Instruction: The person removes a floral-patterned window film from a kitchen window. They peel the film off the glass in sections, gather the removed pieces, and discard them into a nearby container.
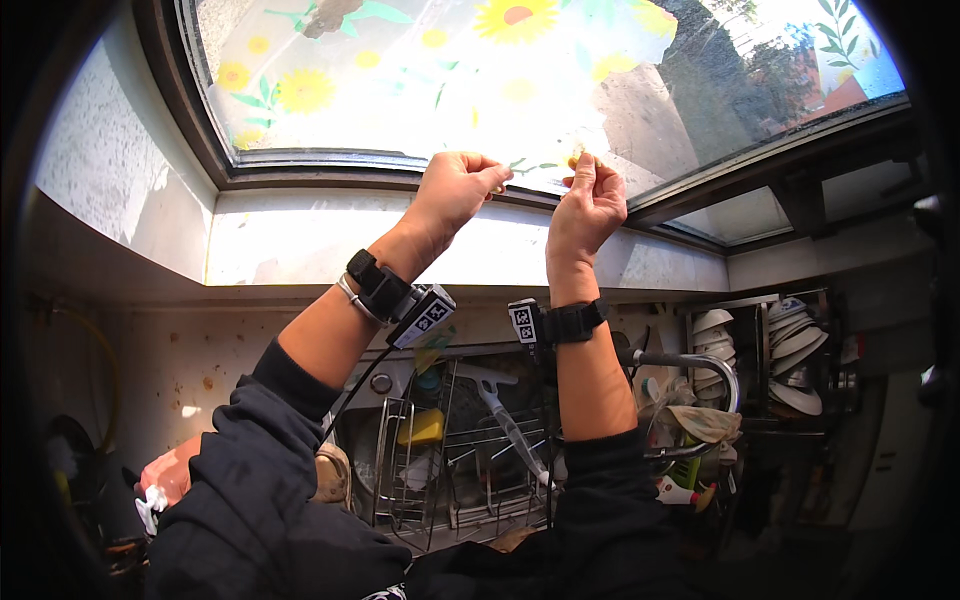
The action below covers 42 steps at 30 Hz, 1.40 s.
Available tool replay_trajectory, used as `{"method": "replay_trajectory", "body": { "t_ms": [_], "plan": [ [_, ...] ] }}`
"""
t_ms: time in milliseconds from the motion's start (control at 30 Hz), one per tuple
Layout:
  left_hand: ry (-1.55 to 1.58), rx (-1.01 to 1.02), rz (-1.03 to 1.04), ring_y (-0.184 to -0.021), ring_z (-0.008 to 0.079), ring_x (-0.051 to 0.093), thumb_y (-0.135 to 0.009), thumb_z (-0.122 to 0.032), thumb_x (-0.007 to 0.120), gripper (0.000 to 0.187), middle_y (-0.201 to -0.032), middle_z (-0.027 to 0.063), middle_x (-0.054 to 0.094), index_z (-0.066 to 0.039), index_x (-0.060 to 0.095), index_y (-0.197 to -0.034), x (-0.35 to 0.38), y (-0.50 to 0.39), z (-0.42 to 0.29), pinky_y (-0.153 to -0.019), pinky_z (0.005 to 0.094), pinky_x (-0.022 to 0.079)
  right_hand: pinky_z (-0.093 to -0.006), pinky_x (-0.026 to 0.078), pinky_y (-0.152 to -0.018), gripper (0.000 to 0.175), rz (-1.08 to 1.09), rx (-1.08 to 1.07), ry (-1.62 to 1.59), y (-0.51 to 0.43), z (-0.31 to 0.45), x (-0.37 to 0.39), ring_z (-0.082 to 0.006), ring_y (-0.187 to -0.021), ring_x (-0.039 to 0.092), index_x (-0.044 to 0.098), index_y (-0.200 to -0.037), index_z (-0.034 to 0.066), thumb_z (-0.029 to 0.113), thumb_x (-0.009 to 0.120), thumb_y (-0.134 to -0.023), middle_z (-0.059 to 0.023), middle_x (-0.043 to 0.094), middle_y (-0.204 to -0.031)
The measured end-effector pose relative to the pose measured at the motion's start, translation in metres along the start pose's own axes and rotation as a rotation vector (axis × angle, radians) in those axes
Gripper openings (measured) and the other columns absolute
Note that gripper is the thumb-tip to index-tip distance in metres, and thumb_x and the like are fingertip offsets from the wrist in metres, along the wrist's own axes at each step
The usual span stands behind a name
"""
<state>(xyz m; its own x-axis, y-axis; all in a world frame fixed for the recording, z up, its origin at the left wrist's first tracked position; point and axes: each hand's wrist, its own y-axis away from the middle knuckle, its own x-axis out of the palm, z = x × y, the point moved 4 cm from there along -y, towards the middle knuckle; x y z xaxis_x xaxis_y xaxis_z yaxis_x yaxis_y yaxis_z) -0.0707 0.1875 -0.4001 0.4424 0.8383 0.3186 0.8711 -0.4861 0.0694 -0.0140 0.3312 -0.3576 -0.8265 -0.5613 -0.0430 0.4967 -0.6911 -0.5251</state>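
Note:
A translucent window film [420,90] printed with yellow flowers and green leaves covers much of the glass, its right edge torn and uneven. My left hand [465,184] is at the lower part of the window, thumb and fingers pinched on the film's lower edge. Just to the right, my right hand [592,187] pinches a crumpled bit of the film between thumb and forefinger. A green-leaf print shows between both hands. Bare glass [712,97] with a view outside lies right of the torn edge.
Below the white windowsill [360,240] is a sink with wire racks [412,465], a yellow sponge [421,427] and a squeegee [510,420]. A curved metal faucet [727,375] and stacked bowls [712,345] stand right. A spray bottle [679,491] lies lower right.

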Motion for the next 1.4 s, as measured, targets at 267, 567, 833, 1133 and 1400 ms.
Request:
{"method": "replay_trajectory", "body": {
  "t_ms": [267, 567, 833, 1133, 1400],
  "plan": [
    [0.08, 0.006, -0.049, -0.065, 0.0077, 0.05, -0.083, -0.011, 0.064, 0.013, -0.071, 0.0029, 0.061, 0.001, 0.067, -0.084, 0.001, 0.01, -0.001, -0.061, 0.0216, 0.041, -0.0229, 0.045, -0.056, 0.013, -0.019, -0.152, 0.064, 0.01, 0.006, 0.0, -0.0079, -0.064, 0.053, 0.062, -0.086, -0.0017, 0.01, 0.059, -0.09, -0.004, 0.061, -0.073],
    [-0.007, 0.012, 0.071, -0.08, 0.0085, 0.054, -0.089, -0.018, 0.059, 0.023, -0.088, 0.0042, 0.064, 0.002, 0.064, -0.1, 0.0, 0.006, 0.004, -0.075, 0.0226, 0.043, -0.0269, 0.041, -0.051, 0.007, 0.078, -0.432, 0.29, 0.028, 0.024, 0.003, -0.0167, -0.059, 0.051, 0.062, -0.085, 0.0018, 0.008, 0.064, -0.085, -0.007, 0.057, -0.069],
    [0.061, 0.155, -0.065, -0.083, 0.0125, 0.052, -0.088, -0.033, 0.061, 0.042, -0.091, 0.0062, 0.06, 0.003, 0.06, -0.109, -0.009, 0.007, -0.009, -0.077, 0.0254, 0.043, -0.0271, 0.047, -0.051, 0.006, 0.331, -0.419, 0.185, 0.056, 0.026, 0.014, -0.0186, -0.062, 0.058, 0.064, -0.089, 0.0023, 0.005, 0.064, -0.084, -0.0088, 0.061, -0.074],
    [0.2, 0.087, -0.045, -0.069, 0.0049, 0.049, -0.091, -0.014, 0.056, 0.011, -0.079, -0.0028, 0.059, -0.006, 0.062, -0.094, -0.025, 0.015, -0.002, -0.068, 0.0192, 0.04, -0.0229, 0.049, -0.061, 0.03, 0.697, 0.312, -0.225, 0.02, 0.014, 0.006, -0.0117, -0.077, 0.061, 0.064, -0.108, -0.0023, 0.017, 0.068, -0.086, -0.0086, 0.068, -0.094],
    [0.242, 0.079, -0.072, -0.075, 0.0055, 0.052, -0.092, -0.011, 0.055, 0.013, -0.083, -0.0007, 0.06, -0.002, 0.061, -0.096, -0.033, 0.021, -0.001, -0.071, 0.0203, 0.042, -0.0239, 0.048, -0.066, 0.021, 0.096, 0.446, -0.226, -0.059, 0.002, 0.001, -0.0125, -0.079, 0.058, 0.06, -0.094, 0.0019, 0.016, 0.071, -0.083, -0.0041, 0.06, -0.088]
  ]
}}
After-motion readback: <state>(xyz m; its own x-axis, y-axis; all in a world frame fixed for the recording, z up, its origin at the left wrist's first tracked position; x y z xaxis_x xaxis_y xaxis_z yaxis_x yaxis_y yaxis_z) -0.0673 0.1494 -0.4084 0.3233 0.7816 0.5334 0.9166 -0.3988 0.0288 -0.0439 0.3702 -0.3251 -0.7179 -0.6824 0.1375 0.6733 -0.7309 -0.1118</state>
